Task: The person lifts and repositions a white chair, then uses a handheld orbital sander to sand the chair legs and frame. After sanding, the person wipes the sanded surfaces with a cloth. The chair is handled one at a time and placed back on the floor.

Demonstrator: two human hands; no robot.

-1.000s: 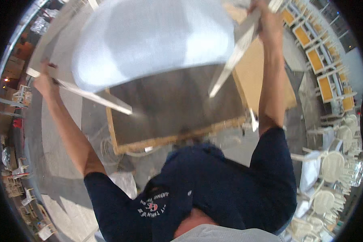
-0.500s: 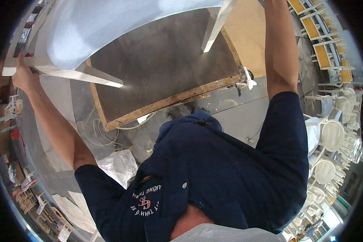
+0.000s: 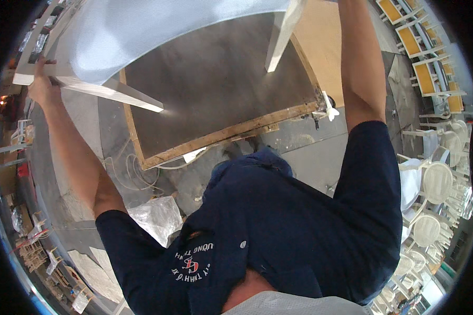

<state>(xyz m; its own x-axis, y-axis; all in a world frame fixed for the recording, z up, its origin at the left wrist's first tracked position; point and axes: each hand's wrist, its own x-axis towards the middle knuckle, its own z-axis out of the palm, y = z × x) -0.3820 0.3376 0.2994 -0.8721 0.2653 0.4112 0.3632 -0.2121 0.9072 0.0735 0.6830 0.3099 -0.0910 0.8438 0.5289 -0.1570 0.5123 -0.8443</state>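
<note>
One dark-topped table (image 3: 226, 68) stands at far centre, with a pale chair (image 3: 142, 31) over its far part. Steadying the chair there seems the step in hand; moving on likely calls for even, level support. The left hand (image 3: 45, 90) grips the chair's left side; the right hand is out of view, its hold unknown. White lettering (image 3: 186, 276) rings a small red emblem (image 3: 191, 265) on the shirt (image 3: 284, 226).

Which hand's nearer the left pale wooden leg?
Left. Left hand grips the pale frame close by the left leg. Right hand is beyond the picture's top edge; its forearm is well to the leg's right.
</note>
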